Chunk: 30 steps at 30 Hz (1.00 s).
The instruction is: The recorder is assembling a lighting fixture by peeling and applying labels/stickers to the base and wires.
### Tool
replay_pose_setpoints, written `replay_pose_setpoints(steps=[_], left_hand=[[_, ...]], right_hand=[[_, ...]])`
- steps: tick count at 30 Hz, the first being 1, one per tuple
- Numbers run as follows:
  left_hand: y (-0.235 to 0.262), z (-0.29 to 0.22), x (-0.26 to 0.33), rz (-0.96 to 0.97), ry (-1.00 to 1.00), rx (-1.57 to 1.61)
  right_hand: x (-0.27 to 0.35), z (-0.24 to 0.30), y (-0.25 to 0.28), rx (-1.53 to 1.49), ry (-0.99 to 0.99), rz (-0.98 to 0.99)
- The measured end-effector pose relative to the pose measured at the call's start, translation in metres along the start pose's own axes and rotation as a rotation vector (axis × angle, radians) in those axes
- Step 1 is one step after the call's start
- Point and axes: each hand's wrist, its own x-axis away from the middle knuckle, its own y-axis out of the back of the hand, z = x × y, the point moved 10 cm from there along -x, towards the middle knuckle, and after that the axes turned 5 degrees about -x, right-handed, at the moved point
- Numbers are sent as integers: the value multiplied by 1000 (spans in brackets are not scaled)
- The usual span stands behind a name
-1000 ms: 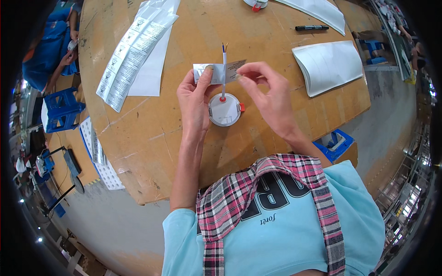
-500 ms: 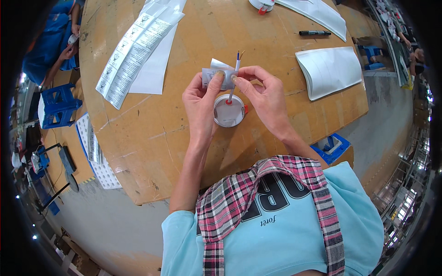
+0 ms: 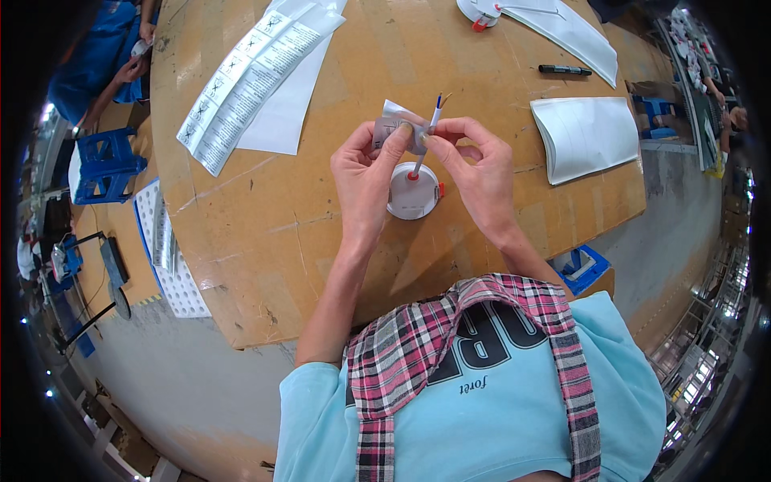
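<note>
A small silver-grey printed label (image 3: 384, 133) is pinched between thumb and fingers of my left hand (image 3: 365, 178). My right hand (image 3: 479, 170) closes its thumb and forefinger on the label's right end, where it meets a grey cable (image 3: 418, 162). White backing or a loose flap (image 3: 395, 108) sticks up behind the label. Blue and brown wire ends (image 3: 442, 101) show above my fingers. Below, the cable runs into a round white lamp fitting (image 3: 414, 197) lying on the table, with red clips at its edge. Whether the label wraps fully round the cable is hidden.
Label sheets (image 3: 249, 80) lie at the left of the brown table (image 3: 265, 249). To the right are a folded white sheet (image 3: 585, 138) and a black marker (image 3: 564, 70). Another lamp fitting (image 3: 479, 11) sits at the far edge. A co-worker (image 3: 96, 60) is at far left.
The view has shifted slightly, moving the table things right in the picture. The label's right end has turned more against the cable under my right fingers. Both hands keep their grip.
</note>
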Motion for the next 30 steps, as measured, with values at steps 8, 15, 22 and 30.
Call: replay_pose_setpoints(steps=[8, 15, 22, 30], left_hand=[[4, -3, 0, -12, -30, -2], [0, -2, 0, 64, 41, -28], [9, 1, -4, 67, -8, -200], [21, -25, -9, 48, -171, -401]], right_hand=[[-4, 16, -3, -62, 71, 3], [-14, 18, -6, 34, 138, 66], [-14, 15, -11, -161, 75, 115], [-16, 13, -18, -178, 2, 216]])
